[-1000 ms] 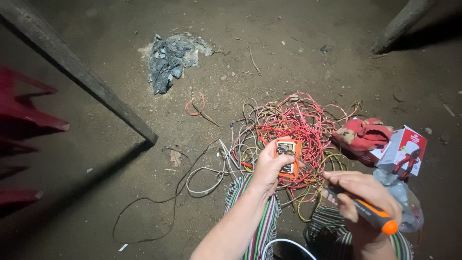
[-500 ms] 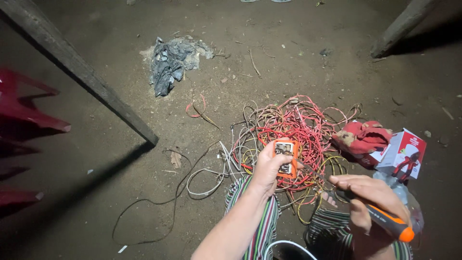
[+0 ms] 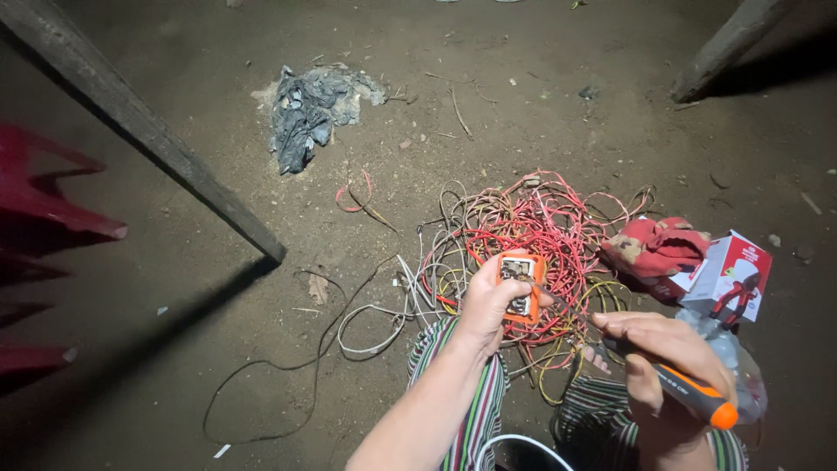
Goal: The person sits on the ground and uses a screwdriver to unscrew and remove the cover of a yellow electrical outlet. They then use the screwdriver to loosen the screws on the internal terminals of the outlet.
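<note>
While gripping a small orange device [image 3: 520,288] between thumb and fingers, left hand [image 3: 485,307] held up over the striped trouser knee [image 3: 475,410], fingers clamped round the casing, pale face of the device turned up to the camera. Right hand [image 3: 663,358] closed tight on a screwdriver [image 3: 649,371] with a black and orange handle, thin shaft angled up and left, tip meeting the device near its top edge. Handle's orange end poking out past the heel of the hand, lower right.

Just behind the device, spread on the dirt floor [image 3: 218,349], a big tangle of red, yellow and white wires [image 3: 532,231], loose white loops trailing off to the left and one dark strand curling away toward the lower left. Beside the tangle on the right, a crumpled red cloth [image 3: 656,246], touching a red and white carton [image 3: 731,275]. Under the right hand, a clear plastic bottle [image 3: 737,362], partly hidden.

Farther out: a grey rag [image 3: 305,113] lying well apart up the floor, a dark wooden beam [image 3: 139,131] slanting across the left, red plastic furniture [image 3: 44,201] at the left edge.
</note>
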